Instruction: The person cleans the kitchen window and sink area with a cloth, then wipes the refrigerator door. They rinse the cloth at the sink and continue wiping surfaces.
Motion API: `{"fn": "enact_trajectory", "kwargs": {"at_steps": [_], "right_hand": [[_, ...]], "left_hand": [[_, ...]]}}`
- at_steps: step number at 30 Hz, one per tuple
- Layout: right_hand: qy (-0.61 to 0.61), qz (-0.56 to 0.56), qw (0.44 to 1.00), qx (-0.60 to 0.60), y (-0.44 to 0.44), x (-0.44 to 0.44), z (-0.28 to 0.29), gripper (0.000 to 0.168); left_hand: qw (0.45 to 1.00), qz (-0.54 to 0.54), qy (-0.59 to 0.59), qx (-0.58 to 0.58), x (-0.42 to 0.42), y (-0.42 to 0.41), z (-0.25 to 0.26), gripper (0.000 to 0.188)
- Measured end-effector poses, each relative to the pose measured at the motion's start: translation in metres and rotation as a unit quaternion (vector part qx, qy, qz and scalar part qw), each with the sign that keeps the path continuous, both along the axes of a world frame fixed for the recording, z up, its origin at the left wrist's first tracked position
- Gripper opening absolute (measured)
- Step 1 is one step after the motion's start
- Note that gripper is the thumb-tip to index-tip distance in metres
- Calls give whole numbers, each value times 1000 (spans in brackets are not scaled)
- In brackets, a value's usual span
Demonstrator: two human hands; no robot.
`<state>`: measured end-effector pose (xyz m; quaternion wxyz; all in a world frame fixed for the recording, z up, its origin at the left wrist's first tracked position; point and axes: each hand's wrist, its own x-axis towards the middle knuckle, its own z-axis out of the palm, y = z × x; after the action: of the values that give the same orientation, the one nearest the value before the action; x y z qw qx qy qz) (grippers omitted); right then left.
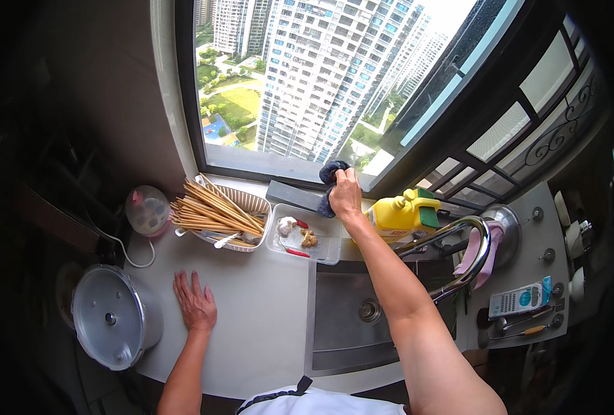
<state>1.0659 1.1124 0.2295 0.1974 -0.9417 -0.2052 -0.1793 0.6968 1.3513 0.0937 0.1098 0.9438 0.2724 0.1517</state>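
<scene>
My right hand grips a dark blue cloth at the lower edge of the window frame, beside a dark grey block on the sill. Flat on the pale countertop, with fingers spread, rests my left hand; it holds nothing. Between the hands stand a basket of wooden chopsticks and a clear plastic tray. Garlic, red chillies and what looks like ginger lie in the tray.
Right of the tray stands a yellow detergent bottle with a green-and-yellow sponge. A curved chrome faucet rises beside the steel sink. On the left are a large metal pot and a rounded translucent container near a white cable.
</scene>
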Motion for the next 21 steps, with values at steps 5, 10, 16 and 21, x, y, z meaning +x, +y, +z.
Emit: {"fn": "enact_trajectory", "kwargs": {"at_steps": [5,10,16,21], "right_hand": [[88,39,992,-77,6,-14,-48,20],[87,68,992,-62,20,-18,-51,22],[92,110,987,-68,31,-19,-47,21],[89,125,982,-107,36,-12,-37,17]], "left_hand": [[1000,0,9,3,0,1,3,51],[1000,5,17,9,0,1,4,51],[999,5,31,4,1,0,12,52],[999,5,32,7,0,0,8,52]]}}
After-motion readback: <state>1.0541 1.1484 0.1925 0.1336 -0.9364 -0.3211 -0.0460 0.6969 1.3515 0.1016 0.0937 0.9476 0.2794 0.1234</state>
